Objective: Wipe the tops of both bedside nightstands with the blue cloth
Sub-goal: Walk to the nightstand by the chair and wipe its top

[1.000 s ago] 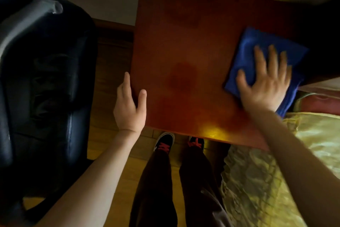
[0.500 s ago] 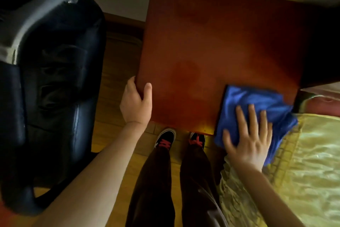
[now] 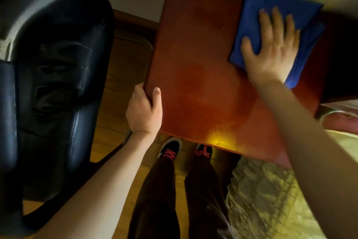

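A reddish-brown wooden nightstand top (image 3: 203, 64) fills the middle of the head view. The blue cloth (image 3: 257, 6) lies flat on its far right part, against the wall. My right hand (image 3: 271, 48) presses down on the cloth with fingers spread. My left hand (image 3: 144, 110) grips the nightstand's left edge near the front corner, thumb on top and fingers curled under the side.
A black leather armchair (image 3: 48, 83) stands close on the left, with a narrow strip of wooden floor (image 3: 126, 60) between it and the nightstand. A bed with a yellow-green quilted cover (image 3: 271, 200) lies at the lower right. My legs and shoes (image 3: 170, 149) stand at the nightstand's front edge.
My right hand has slid the blue cloth from the front right edge of the top back to the far right corner. My left hand has kept its hold on the left edge.
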The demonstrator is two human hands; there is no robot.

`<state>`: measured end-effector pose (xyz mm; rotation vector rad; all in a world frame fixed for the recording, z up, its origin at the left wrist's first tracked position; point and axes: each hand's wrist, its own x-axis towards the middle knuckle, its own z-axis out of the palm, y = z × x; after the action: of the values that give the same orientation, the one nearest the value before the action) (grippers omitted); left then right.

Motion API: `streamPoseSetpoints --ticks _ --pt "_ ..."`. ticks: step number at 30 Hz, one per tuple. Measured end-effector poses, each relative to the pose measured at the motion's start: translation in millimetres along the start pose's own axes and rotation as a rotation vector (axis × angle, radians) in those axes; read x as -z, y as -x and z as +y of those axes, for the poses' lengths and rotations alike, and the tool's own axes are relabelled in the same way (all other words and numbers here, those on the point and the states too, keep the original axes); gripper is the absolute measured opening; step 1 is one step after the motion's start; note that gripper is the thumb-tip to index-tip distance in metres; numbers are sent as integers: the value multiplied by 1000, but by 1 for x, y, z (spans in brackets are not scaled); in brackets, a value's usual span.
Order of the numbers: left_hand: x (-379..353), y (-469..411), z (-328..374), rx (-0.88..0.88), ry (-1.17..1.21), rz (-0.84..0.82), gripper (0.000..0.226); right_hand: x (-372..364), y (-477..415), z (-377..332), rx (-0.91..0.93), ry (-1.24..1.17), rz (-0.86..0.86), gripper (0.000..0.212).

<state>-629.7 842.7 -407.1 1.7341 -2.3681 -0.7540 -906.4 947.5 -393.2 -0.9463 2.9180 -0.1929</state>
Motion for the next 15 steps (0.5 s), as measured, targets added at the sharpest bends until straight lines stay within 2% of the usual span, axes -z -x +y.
streamPoseSetpoints --ticks 3,6,8,11,15 --pt "2 1 2 2 2 -19 53 1 84 -4 47 -23 -14 65" --pt "2 2 3 11 -11 -32 55 -1 187 -8 98 -24 -95 68" --pt "2 1 3 13 -8 -36 53 0 226 -9 111 -19 -150 70" --pt "0 2 1 -1 -22 -13 51 -3 188 -12 139 -28 -123 67" --pt "-4 2 1 -12 -50 40 52 -8 49 -33 100 1 13 65"
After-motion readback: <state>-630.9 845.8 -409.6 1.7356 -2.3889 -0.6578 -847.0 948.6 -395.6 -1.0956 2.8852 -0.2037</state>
